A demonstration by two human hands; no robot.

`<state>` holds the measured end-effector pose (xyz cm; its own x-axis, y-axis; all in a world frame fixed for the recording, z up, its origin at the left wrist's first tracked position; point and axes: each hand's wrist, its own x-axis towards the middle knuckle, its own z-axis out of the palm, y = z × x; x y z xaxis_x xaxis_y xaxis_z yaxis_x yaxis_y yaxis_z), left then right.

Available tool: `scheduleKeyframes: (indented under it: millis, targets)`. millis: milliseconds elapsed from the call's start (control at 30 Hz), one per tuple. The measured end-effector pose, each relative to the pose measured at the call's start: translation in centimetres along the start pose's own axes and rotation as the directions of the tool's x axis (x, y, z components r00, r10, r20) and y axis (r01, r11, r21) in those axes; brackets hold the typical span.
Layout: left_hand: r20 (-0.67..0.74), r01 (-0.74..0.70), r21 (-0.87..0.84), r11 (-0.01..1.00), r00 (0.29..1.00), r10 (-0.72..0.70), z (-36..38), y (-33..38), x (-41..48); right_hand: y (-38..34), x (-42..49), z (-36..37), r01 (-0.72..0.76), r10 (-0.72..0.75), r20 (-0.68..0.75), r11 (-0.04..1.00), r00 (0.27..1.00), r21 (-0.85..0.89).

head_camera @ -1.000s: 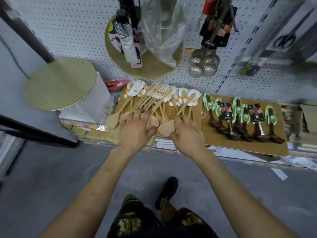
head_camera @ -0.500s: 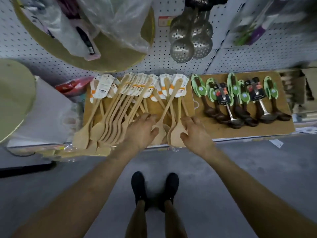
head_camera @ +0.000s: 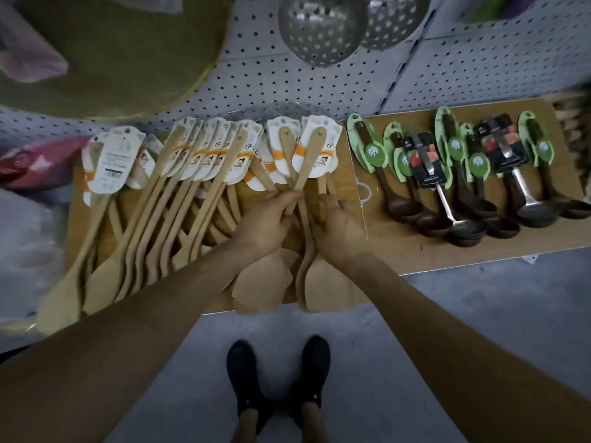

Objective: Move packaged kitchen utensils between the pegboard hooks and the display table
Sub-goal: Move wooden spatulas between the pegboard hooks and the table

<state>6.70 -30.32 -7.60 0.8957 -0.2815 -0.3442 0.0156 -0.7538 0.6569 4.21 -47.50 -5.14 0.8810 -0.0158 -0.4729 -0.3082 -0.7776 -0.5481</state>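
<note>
Left grip (head_camera: 267,223), right grip (head_camera: 339,230), both curled

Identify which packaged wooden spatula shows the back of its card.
The spatula near the pile's left end: its card shows small print and a barcode; other cards show orange-banded fronts.

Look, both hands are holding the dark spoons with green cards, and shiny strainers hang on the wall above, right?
Not quite. The left hand and right hand grip the wooden spatulas, not the dark spoons with green cards, which lie untouched to the right. Shiny strainers do hang on the pegboard above. The head view shows it.
</note>
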Motion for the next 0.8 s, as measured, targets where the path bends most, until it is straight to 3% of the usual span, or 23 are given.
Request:
scheduleKeyframes:
  millis: [267, 533, 633, 733, 800]
  targets:
    - [-0.046, 0.077, -0.326, 0.942, 0.994, -0.097, -1.0, -1.7, 0.0, -0.9, 1.8, 0.3, -0.093, 0.139, -0.120, 0.940, 0.983, 0.327]
    - [-0.058, 0.057, -0.450, 0.891, 0.994, -0.093, -3.7, -2.0, -4.1, -0.3, -1.7, -0.3, -0.105, 0.177, -0.098, 0.859, 0.979, 0.501]
    - [-0.046, 0.028, -0.462, 0.886, 0.997, -0.055, -4.4, -1.8, -6.5, 0.4, -4.4, -0.1, -0.101, 0.159, -0.070, 0.853, 0.985, 0.513]
    - [0.034, 0.034, -0.510, 0.860, 0.999, -0.019, -4.6, -0.4, -8.6, 0.9, -7.8, -0.1, -0.098, 0.155, -0.107, 0.906, 0.982, 0.412]
    - [0.093, 0.037, -0.499, 0.866, 0.996, 0.011, -4.5, 1.3, -9.6, 1.6, -10.2, -0.5, -0.068, 0.143, -0.133, 0.886, 0.981, 0.459]
